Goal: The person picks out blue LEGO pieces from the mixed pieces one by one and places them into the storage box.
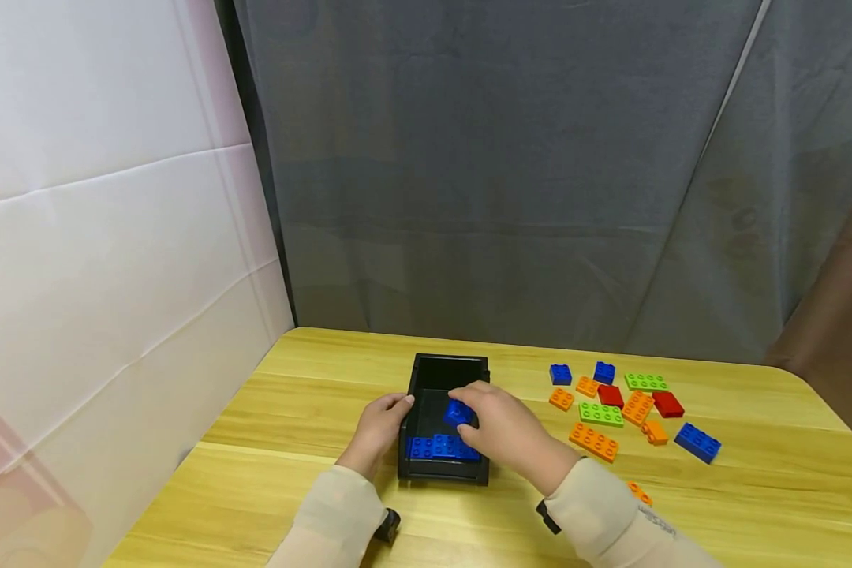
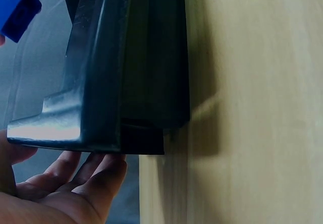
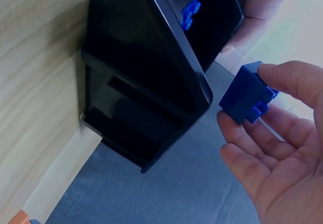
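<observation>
A black plastic bin stands on the table, with blue building bricks lying studs up at its near end. At its left wall, my left hand grips the rim, thumb over the edge and fingers against the outside, as the left wrist view also shows. Above the bin, my right hand pinches a small blue building brick between thumb and fingers. That brick is held apart from the bin, its studs toward the palm in the right wrist view.
Loose bricks are scattered right of the bin: orange, green, red and blue. One orange brick lies partly behind the right sleeve. A grey curtain hangs behind the wooden table, a white one at left.
</observation>
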Tool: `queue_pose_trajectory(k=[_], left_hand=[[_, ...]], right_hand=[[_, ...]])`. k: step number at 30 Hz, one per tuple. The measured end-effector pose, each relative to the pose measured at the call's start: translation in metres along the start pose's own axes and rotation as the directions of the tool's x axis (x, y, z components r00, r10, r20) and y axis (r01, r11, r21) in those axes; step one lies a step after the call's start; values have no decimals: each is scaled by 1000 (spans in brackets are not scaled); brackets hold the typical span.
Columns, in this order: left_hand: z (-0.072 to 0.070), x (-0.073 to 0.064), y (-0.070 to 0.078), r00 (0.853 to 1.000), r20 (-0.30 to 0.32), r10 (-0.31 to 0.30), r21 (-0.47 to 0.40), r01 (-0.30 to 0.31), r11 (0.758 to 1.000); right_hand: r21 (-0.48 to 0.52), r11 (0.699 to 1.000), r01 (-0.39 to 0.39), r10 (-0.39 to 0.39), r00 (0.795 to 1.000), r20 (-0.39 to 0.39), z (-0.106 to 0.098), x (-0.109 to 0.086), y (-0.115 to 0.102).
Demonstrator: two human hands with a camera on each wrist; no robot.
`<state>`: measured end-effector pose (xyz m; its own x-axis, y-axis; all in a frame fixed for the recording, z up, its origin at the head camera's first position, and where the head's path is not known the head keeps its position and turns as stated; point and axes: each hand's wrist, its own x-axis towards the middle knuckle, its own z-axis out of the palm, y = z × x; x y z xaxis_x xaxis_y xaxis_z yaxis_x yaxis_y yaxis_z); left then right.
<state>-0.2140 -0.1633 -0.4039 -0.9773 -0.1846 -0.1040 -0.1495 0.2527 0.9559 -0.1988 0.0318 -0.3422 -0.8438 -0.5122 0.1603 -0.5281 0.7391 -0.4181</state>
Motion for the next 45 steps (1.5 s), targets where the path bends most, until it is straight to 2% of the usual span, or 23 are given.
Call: queue_pose_trajectory(k=[17,28,45], left_hand=[[-1,-1,1,1000,0,-1,-2,1,1000],[-1,-2,2,1000,1,5,3,-5,1000],[-1,0,0,1000,7,30,10,-30,1000]], right_hand=[[-50,997,50,-49,999,11,10,10,-9],[-46,998,39,-39,999,-4,15,19,-12],[-69,998,12,-9,999,49,22,37,-13]])
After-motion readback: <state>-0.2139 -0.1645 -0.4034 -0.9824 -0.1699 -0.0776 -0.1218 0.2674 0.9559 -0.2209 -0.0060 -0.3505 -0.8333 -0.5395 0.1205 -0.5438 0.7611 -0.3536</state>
